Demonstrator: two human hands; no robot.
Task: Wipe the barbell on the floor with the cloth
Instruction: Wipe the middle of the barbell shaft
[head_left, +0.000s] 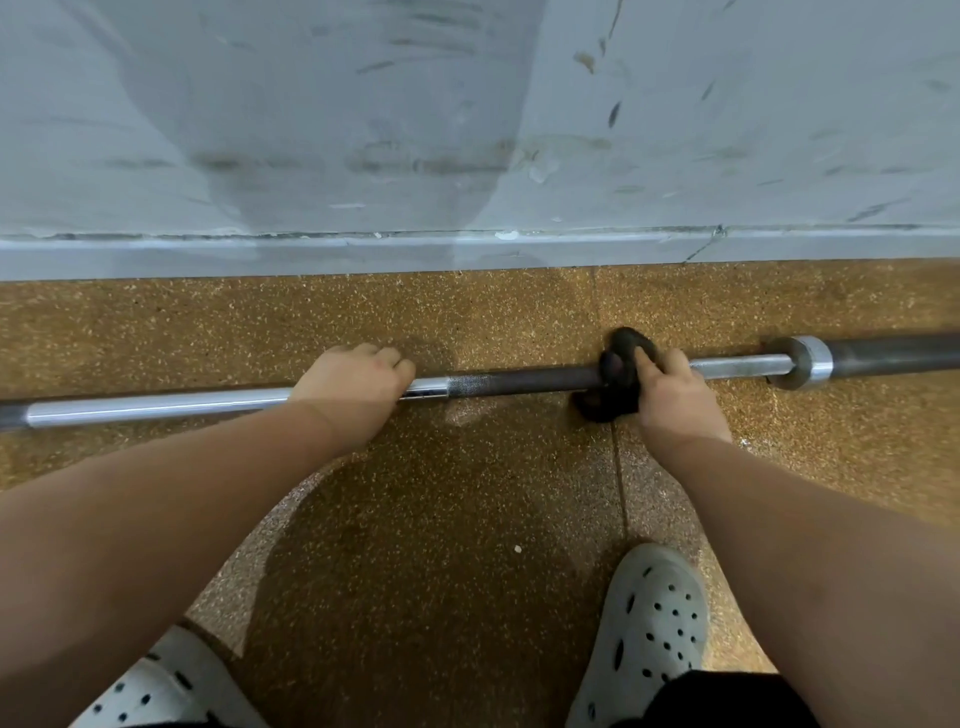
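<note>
A speckled ochre rubber floor (467, 519) runs up to a scuffed, pale grey wall (311, 104) with a plain skirting strip (156, 254) at its foot; a thin seam (621, 493) crosses the floor from the near side toward the wall. The barbell (535, 380) lies on the floor near its far edge, roughly parallel to the skirting and apart from it, reaching out of view on both sides. Its shaft is a slim round steel rod, bright and smooth on the left, with a short knurled band, then dull and dark in the middle, and bright again before a thick polished collar (802, 362) and a wider dark sleeve (893, 353) at the right. The left hand (353, 389) curls over the bright stretch, fingers wrapped round the shaft and hiding that part of it. The right hand (675, 389) grips a dark, bunched cloth (618, 374) that is wrapped around the shaft left of the collar; one finger lies along the top of the cloth, and the soft wad covers the metal beneath and touches the floor. Both bare forearms cross the near floor. Below them sit two pale perforated clogs, the right clog (649, 623) by the seam and the left clog (156, 686) at the near left corner, partly cut off.
</note>
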